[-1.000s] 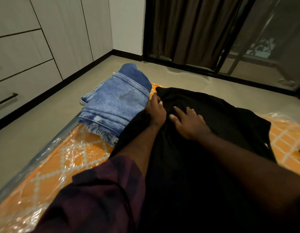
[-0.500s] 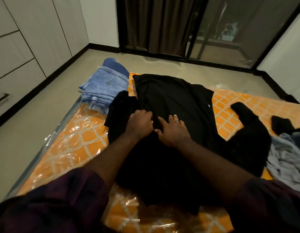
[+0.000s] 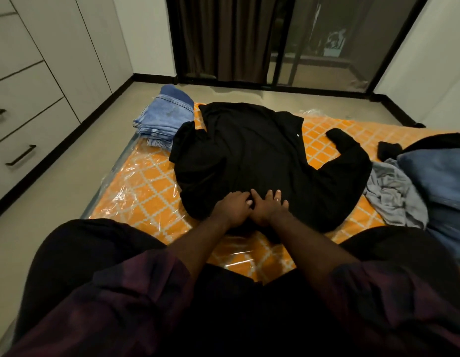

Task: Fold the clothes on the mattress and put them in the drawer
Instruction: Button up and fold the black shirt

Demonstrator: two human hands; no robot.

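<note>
Jeans point(image 3: 164, 119) sit folded; the black shirt point(image 3: 249, 155) lies spread — right hand point(image 3: 269, 207) flat on it, left hand point(image 3: 232, 208) curled, grip unclear — an unfolded clothes pile point(image 3: 396, 194) waits.

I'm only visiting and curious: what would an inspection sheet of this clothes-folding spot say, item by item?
Surface: orange patterned mattress in clear plastic wrap, lying on the floor.
Job's things: black shirt spread flat, one sleeve out to the right; folded jeans stacked at the far left corner; grey garment and blue denim heaped unfolded on the right; drawers on the left, shut.
Clutter: nothing seen.
Hands: right hand flat on the shirt near its closest edge, fingers spread; left hand beside it with fingers curled, grip unclear.
Cables: nothing seen.
Surroundings: dark curtain and glass door beyond the mattress.
</note>
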